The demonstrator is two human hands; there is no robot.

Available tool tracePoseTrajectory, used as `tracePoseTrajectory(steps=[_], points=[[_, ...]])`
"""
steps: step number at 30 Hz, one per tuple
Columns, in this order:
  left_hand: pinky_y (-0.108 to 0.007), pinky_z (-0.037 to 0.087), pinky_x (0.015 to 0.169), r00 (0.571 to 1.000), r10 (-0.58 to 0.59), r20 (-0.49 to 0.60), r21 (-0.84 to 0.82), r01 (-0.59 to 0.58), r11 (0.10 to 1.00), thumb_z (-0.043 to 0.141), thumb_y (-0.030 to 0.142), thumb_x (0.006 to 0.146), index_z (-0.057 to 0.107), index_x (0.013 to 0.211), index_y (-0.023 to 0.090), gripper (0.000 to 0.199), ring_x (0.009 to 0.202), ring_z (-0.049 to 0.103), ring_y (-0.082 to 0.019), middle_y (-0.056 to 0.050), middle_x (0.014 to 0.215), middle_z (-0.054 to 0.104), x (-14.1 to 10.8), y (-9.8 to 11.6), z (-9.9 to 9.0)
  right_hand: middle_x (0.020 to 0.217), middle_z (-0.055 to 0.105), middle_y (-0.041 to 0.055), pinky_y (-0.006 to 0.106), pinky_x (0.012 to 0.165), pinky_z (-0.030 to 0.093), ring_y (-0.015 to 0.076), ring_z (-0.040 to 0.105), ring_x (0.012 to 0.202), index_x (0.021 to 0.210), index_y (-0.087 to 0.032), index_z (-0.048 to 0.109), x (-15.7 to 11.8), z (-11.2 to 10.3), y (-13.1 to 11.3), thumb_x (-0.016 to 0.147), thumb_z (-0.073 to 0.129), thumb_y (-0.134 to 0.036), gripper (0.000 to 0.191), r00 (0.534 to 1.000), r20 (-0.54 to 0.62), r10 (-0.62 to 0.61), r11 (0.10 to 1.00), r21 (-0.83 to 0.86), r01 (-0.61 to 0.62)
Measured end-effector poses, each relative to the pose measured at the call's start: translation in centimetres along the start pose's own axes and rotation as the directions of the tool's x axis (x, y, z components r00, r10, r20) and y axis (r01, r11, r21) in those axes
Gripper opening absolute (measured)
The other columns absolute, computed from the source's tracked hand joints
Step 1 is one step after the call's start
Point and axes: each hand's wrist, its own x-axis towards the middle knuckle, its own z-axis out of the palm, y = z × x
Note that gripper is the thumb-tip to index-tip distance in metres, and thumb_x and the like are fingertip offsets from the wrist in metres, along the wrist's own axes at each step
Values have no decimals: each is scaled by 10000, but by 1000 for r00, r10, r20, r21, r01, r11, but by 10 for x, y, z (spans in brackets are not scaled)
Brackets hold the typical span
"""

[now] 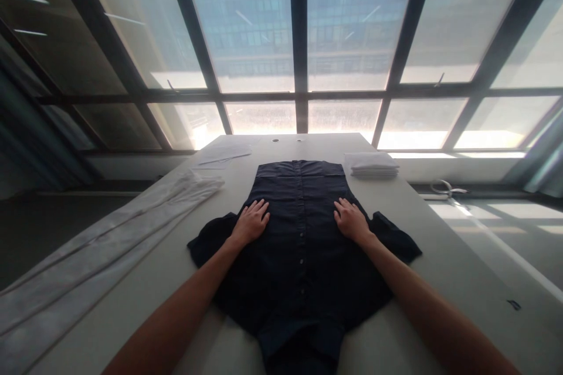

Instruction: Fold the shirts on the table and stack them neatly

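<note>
A dark navy button-up shirt (303, 228) lies spread flat, front side up, with its collar end nearest me and its hem toward the window. Its short sleeves stick out to both sides, and a row of small buttons runs down the middle. My left hand (253, 221) rests flat on the left side of the shirt, fingers stretched out. On the right side, my right hand (350, 218) lies palm down on the cloth with its fingers extended. Neither hand grips anything.
The shirt is on a white table (440, 281). White folded fabric (109, 234) runs along the left edge, with white sheets (222, 154) beyond it. A folded white stack (372, 165) sits at the right. Large windows (255, 23) stand behind; a cable (446, 188) lies at the right.
</note>
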Motion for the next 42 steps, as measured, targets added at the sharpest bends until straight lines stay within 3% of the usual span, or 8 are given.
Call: tracePoseTrajectory(steps=[3, 7, 10, 17, 23, 29, 35, 42], points=[[-577, 240, 1200, 999, 28, -23, 34, -28, 999, 345, 412, 1047, 444, 1537, 173, 555, 1496, 300, -347, -99, 1598, 396, -10, 18, -5, 1553, 431, 224, 477, 1186, 230, 325, 354, 1462, 1473, -61, 498, -22, 0, -25, 1013, 349, -266, 525, 994, -73, 86, 995, -51, -90], [-555, 220, 1211, 969, 228, 95, -50, -224, 973, 306, 508, 1060, 332, 1593, 234, 600, 1535, 208, -306, -55, 1655, 270, -31, 60, -5, 1633, 319, 151, 464, 1210, 188, 287, 259, 1513, 1556, -132, 393, -55, 6, -59, 1031, 364, -397, 589, 996, 5, -90, 993, 76, 90], [-545, 169, 1229, 942, 311, 127, -87, -301, 949, 274, 540, 1064, 294, 1606, 255, 612, 1548, 167, -280, -41, 1669, 211, -47, 79, -1, 1651, 278, 130, 452, 1230, 130, 261, 203, 1534, 1568, -149, 377, -70, 6, -61, 1032, 362, -430, 606, 989, 44, -139, 984, 122, 133], [-493, 180, 1240, 963, 255, 86, -77, -249, 966, 282, 548, 1064, 312, 1600, 256, 612, 1542, 194, -265, -32, 1662, 236, -77, 49, -6, 1648, 275, 138, 448, 1235, 123, 261, 213, 1532, 1567, -131, 377, -89, -5, -8, 1027, 376, -423, 615, 998, 37, -52, 997, 64, 50], [-510, 201, 1233, 972, 216, 89, -75, -210, 975, 315, 520, 1060, 331, 1593, 232, 606, 1539, 203, -273, -42, 1655, 252, -78, 45, -5, 1599, 375, 170, 462, 1229, 191, 285, 300, 1501, 1494, -97, 491, -86, -11, -2, 990, 450, -356, 568, 1000, 7, -19, 989, 148, 18], [-516, 205, 1229, 973, 214, 82, -83, -207, 975, 321, 507, 1054, 342, 1589, 250, 594, 1540, 199, -276, -27, 1653, 261, -72, 46, -1, 1396, 617, 160, 360, 1120, 397, 262, 563, 1306, 1352, -116, 620, -76, -49, 62, 951, 479, -346, 484, 949, -236, 209, 942, 308, -131], [-519, 190, 1232, 972, 222, 82, -102, -213, 972, 321, 525, 1050, 347, 1586, 242, 607, 1543, 190, -268, -23, 1654, 255, -73, 44, 1, 1156, 727, 207, 390, 900, 519, 332, 694, 1074, 1242, -76, 680, -78, -59, 144, 891, 604, -467, 531, 898, 35, 438, 871, 229, -434], [-515, 190, 1233, 971, 227, 72, -97, -219, 971, 312, 538, 1051, 342, 1588, 255, 608, 1543, 188, -267, -20, 1653, 260, -70, 44, 3, 796, 746, 111, 300, 645, 487, 251, 696, 753, 885, -121, 743, -81, -70, 149, 735, 784, -458, 372, 880, 207, 428, 793, 382, -475]])
